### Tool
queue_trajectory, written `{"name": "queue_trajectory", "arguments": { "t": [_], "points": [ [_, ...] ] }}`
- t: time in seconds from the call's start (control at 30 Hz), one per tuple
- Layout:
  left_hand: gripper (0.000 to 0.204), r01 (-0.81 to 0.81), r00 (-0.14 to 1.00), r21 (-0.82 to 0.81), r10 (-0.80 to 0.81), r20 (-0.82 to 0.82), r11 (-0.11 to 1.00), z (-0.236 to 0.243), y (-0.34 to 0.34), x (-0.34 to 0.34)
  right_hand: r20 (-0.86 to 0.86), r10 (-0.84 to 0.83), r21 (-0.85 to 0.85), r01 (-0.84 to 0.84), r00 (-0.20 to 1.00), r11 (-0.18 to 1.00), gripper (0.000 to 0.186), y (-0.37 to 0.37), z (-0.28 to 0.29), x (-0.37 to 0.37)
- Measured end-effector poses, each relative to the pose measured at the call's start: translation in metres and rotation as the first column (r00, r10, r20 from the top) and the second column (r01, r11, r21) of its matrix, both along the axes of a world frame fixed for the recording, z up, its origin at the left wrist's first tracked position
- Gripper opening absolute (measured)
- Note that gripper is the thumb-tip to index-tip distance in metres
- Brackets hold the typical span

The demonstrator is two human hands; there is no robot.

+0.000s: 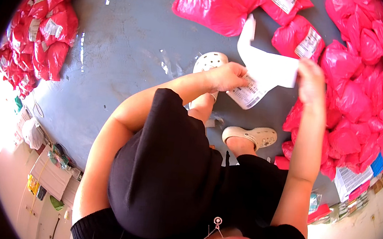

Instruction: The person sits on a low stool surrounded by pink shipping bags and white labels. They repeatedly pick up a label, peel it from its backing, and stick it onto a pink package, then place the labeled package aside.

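Near: right clog (257, 136) planted on grey floor (129, 43); label strip (271, 68) is in the air above the floor, past that clog, spanning both hands. Left hand (228, 76) has thumb and fingers pinched on it beside the printed part, which droops near. Right hand (311, 81) blurred, but fingertips look clamped on the right end; two-point hold probably keeps the span spread. Free end curls far. Right: pink bag pile (355, 113), likely stacked aside for foot room. Far: labelled bag (298, 37), label up, presumably for reading.
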State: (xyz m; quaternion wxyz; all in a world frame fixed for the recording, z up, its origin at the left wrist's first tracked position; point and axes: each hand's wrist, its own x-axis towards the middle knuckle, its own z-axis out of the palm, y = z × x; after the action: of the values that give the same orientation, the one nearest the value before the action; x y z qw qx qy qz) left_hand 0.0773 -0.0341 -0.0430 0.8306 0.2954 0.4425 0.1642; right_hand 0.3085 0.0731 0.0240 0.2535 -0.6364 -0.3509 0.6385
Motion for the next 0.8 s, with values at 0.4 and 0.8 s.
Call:
{"name": "queue_trajectory", "arguments": {
  "t": [0.4,0.8],
  "points": [
    [0.020,0.240,0.969,-0.292,-0.208,0.136,0.926,0.001,-0.038,-0.008,0.665,-0.058,0.724,-0.625,0.744,0.292,0.012,0.069,0.016,-0.185],
    [0.028,0.259,0.962,-0.255,-0.226,0.151,0.932,0.006,-0.034,-0.028,0.851,0.478,0.074,-0.952,0.215,0.296,0.017,0.024,0.009,-0.236]
  ]
}}
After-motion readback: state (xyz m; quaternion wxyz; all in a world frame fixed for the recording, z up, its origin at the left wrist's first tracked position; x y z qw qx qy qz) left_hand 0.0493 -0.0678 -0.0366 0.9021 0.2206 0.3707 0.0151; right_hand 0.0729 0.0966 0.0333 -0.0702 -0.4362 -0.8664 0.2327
